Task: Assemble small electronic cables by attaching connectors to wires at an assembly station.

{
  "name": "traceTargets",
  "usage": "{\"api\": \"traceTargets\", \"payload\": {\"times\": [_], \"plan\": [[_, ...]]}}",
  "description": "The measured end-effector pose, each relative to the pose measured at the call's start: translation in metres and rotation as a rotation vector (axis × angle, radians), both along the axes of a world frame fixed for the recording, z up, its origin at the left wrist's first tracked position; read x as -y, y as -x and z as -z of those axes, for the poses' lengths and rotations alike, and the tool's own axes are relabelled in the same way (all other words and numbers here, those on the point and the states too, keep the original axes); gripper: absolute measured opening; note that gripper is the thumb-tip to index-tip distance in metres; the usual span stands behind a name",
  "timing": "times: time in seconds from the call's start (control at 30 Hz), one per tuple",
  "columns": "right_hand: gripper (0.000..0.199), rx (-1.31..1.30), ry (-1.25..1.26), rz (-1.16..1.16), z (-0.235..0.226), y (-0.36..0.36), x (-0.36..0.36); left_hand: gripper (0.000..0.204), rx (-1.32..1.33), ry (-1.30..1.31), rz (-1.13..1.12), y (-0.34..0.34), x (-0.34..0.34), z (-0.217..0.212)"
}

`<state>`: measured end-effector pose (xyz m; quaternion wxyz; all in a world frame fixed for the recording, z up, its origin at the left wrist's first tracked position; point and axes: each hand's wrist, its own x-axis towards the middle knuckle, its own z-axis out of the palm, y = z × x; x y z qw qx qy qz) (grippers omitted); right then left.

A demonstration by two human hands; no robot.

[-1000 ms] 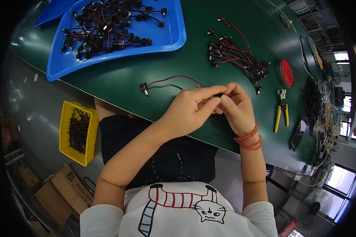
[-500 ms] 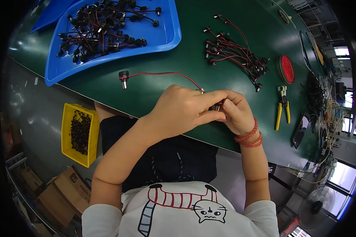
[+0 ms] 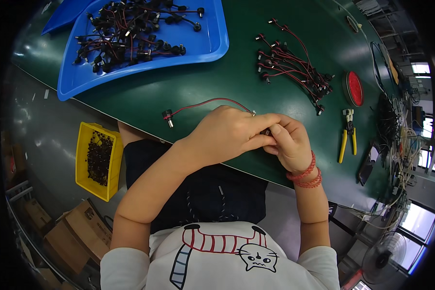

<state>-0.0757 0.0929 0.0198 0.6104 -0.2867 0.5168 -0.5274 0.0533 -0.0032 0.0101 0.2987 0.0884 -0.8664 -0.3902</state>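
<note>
My two hands meet over the near edge of the green table. Between them is one end of a short red-and-black cable (image 3: 212,100). My left hand (image 3: 229,133) pinches that end with thumb and forefinger, and the closed fingers of my right hand (image 3: 291,141) press on it from the other side. A sliver of the black plug shows between the fingertips; the rest is covered. The cable arches out leftward past my left knuckles. Its far end, a black round plug with a bright metal barrel (image 3: 168,117), hangs free of both hands.
A blue tray (image 3: 217,54) heaped with similar cables stands at the far left. More cables (image 3: 295,65) lie bunched beyond my hands. To the right are a round red-topped tin (image 3: 354,88), yellow-handled pliers (image 3: 343,145) and a phone (image 3: 368,165). A yellow bin (image 3: 112,171) sits below, left.
The cable's free plug has swung right and nearer to me, and the wire arches more. Both hands keep their pinch, with the plug between them now more covered. The view has shifted slightly.
</note>
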Motion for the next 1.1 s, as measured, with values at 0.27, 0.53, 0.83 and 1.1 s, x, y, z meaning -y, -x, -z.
{"api": "traceTargets", "payload": {"times": [0.27,0.53,0.83,1.1], "plan": [[0.022,-0.127,0.012,0.052,0.002,0.001,0.0,0.036,0.015,0.1,-0.016,0.004,0.004,0.005],[0.014,-0.312,0.104,0.401,-0.013,0.026,0.005,0.047,0.093,0.112,0.065,-0.012,-0.012,-0.013],[0.029,-1.12,0.046,0.357,-0.007,0.117,0.016,0.014,0.121,0.221,-0.631,-0.086,0.075,-0.036],[0.023,-1.129,0.115,0.421,-0.014,0.103,0.007,0.014,0.367,0.366,-0.848,-0.087,0.154,-0.03]]}}
